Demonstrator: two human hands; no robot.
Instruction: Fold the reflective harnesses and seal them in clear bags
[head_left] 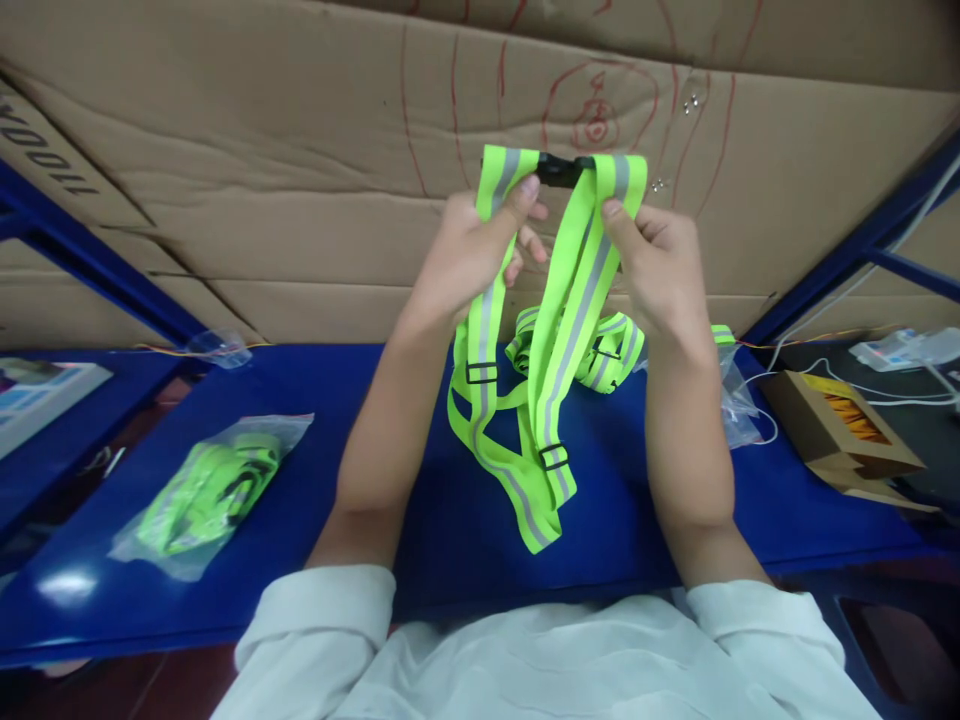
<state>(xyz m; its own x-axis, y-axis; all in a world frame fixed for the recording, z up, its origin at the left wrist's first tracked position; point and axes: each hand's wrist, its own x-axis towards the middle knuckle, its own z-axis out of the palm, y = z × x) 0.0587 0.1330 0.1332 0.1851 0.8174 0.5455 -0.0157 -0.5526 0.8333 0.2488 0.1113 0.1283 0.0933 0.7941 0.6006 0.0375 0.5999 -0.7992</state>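
Note:
A neon yellow reflective strap harness (586, 300) hangs above the blue table, held up by both hands. My left hand (487, 240) grips its strap on the left, thumb in front and some fingers partly spread behind. On the other side my right hand (664, 255) pinches the strap near its top. Between them sits a black buckle (561, 170), its halves joined. Two black sliders show lower on the straps, and the bottom loops hang near the tabletop. Behind it lies a bundle of similar neon straps (615, 350), partly hidden by the harness.
A clear bag with folded neon straps (214, 490) lies on the blue table (315, 590) at left. A plastic cup (225, 347) is farther back. At right are another plastic bag (739, 400), an open cardboard box (847, 430) and white cables. Cardboard (300, 150) stands behind.

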